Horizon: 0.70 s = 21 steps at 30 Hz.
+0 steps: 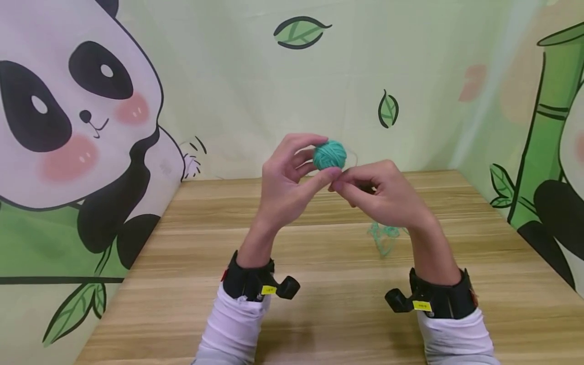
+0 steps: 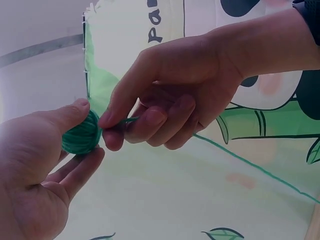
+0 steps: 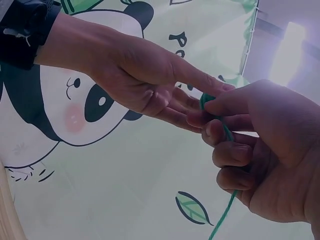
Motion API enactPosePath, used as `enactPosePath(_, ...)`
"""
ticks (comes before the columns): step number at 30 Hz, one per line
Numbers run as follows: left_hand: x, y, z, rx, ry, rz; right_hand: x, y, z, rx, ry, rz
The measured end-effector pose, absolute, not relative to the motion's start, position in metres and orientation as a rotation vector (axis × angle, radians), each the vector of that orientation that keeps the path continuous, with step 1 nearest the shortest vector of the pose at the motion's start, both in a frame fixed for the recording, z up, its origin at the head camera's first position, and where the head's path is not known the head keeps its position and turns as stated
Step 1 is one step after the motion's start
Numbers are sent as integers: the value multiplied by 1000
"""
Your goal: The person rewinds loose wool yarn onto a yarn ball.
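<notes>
A small ball of teal yarn (image 1: 330,155) is held up above the table between the thumb and fingers of my left hand (image 1: 292,180). Close against the ball, my right hand (image 1: 383,195) pinches the yarn strand between thumb and forefinger, its other fingers curled. In the left wrist view the strand (image 2: 250,161) leaves the right hand and slants down to the right. From beneath the right hand's fingers the same strand (image 3: 224,216) hangs in the right wrist view, where the hands mostly hide the ball (image 3: 206,98).
A loose tangle of teal yarn (image 1: 385,235) lies on the wood-grain table (image 1: 328,284) below the right hand. Behind the table stands a pale green backdrop (image 1: 228,101) printed with pandas, bamboo and leaves. Each wrist wears a black strap with a small camera.
</notes>
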<state>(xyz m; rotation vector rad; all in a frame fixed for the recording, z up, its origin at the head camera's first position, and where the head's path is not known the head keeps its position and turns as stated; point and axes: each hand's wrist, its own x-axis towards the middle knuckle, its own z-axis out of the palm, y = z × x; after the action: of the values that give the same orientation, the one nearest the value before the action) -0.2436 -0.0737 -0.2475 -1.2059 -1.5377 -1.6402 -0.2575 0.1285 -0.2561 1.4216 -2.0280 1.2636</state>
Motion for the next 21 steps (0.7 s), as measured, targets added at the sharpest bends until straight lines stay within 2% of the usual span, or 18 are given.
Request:
enactPosePath(10, -243, -73, -247, -1175, -1592, -1547, -255, 128, -254, 1463, -1974, 1224)
enactPosePath(21, -244, -76, -247, -1355, -1597, -1539, -254, 129, -253, 1416, -1924, 1264)
